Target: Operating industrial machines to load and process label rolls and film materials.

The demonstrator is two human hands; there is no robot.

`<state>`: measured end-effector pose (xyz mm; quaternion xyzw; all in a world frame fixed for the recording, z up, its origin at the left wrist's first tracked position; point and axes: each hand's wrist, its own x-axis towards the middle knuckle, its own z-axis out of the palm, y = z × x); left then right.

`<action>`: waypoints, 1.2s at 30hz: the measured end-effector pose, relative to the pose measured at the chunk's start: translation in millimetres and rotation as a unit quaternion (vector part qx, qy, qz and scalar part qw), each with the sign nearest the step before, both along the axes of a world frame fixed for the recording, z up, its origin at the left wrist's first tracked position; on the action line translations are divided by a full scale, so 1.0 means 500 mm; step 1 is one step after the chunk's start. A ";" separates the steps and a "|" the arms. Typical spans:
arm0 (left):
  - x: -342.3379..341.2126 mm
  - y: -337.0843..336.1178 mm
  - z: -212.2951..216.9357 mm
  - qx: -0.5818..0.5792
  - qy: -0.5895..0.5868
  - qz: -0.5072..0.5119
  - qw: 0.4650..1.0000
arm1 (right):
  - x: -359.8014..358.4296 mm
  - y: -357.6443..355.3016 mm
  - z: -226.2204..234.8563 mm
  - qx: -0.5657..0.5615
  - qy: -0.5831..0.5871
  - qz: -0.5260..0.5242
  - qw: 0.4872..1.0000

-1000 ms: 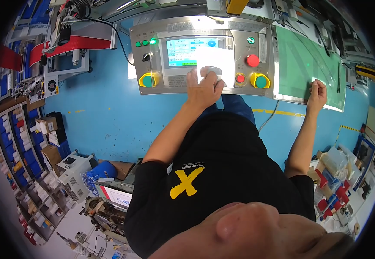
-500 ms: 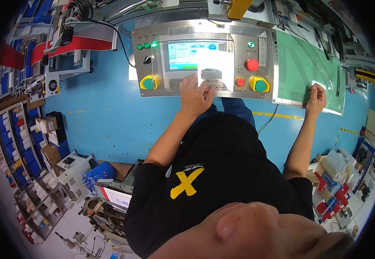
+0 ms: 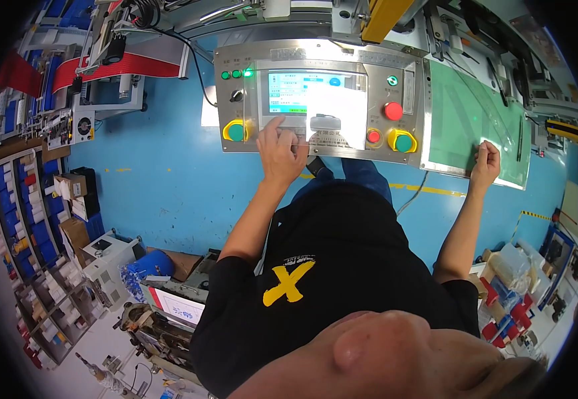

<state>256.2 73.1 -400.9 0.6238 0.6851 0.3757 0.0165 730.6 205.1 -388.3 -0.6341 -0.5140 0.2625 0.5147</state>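
A steel control panel (image 3: 315, 50) stands ahead, with a lit touchscreen (image 3: 302, 93), a green button in a yellow ring at each lower corner (image 3: 236, 131) (image 3: 403, 141), and red buttons (image 3: 393, 110). My left hand (image 3: 279, 151) is spread open, with its fingertips on the panel just under the screen's lower left, beside a grey knob (image 3: 325, 122). My right hand (image 3: 486, 161) rests with curled fingers on a green mat (image 3: 462, 100) to the right of the panel, next to a small white strip (image 3: 492, 143). Neither hand holds anything that I can see.
The floor (image 3: 162, 186) is blue with yellow line marks. Shelves of small boxes (image 3: 29, 219) run down the left. A machine with a red belt (image 3: 123, 66) stands at upper left. Bins with red and white parts (image 3: 515, 299) sit at lower right.
My left hand has slid left along the panel, from near the grey knob to below the screen's lower left. My right hand has stayed on the green mat.
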 end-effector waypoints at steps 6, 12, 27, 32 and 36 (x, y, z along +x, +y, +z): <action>-0.003 0.001 0.011 0.007 0.003 0.017 1.000 | 0.018 -0.001 -0.014 0.000 -0.003 0.000 1.000; -0.001 -0.006 0.002 -0.025 -0.018 0.025 0.999 | 0.016 -0.002 -0.020 -0.002 0.013 0.001 1.000; 0.000 -0.007 0.001 -0.012 -0.002 0.028 1.000 | 0.021 0.008 -0.027 0.013 0.006 0.024 1.000; 0.000 -0.007 -0.002 -0.005 -0.002 0.036 0.999 | 0.028 0.007 -0.029 0.013 0.001 0.024 1.000; 0.003 -0.009 0.002 -0.015 -0.017 0.040 0.999 | 0.030 0.007 -0.032 0.006 -0.002 0.024 1.000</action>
